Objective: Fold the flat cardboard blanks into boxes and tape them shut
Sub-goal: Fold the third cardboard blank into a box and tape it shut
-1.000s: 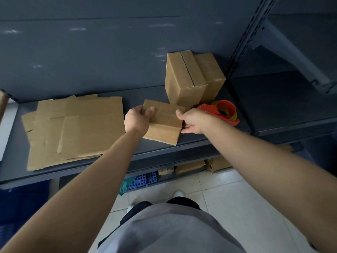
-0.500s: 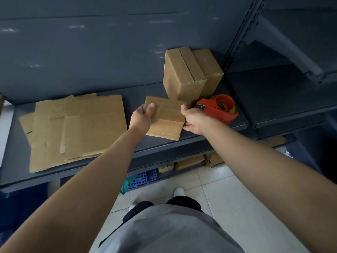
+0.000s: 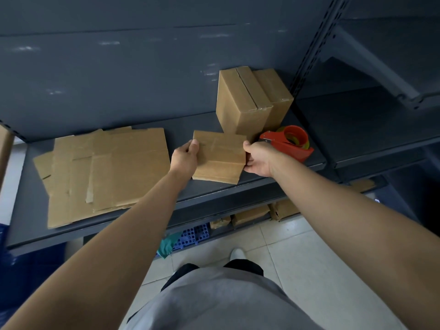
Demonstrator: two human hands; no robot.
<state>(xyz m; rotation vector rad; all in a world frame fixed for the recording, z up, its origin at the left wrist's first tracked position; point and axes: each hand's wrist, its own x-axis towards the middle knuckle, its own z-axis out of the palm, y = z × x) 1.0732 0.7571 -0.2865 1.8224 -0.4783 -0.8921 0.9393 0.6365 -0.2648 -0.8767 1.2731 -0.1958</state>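
Note:
A small brown cardboard box point(image 3: 220, 156) lies on the dark shelf point(image 3: 250, 186), held between both hands. My left hand point(image 3: 184, 158) grips its left edge with the thumb on top. My right hand point(image 3: 258, 158) grips its right edge. A stack of flat cardboard blanks point(image 3: 107, 170) lies on the shelf to the left. Two folded, taped boxes point(image 3: 252, 101) stand upright behind the held box. A red tape dispenser point(image 3: 289, 142) sits just right of my right hand.
A perforated metal upright point(image 3: 316, 48) divides this shelf from another dark shelf at the right. Below the shelf are more cardboard boxes point(image 3: 250, 214), a blue plastic crate point(image 3: 191, 235) and a pale tiled floor. The shelf's back wall is close behind the boxes.
Both hands have carried the small box a little farther back on the shelf, toward the standing boxes. The grip looks unchanged.

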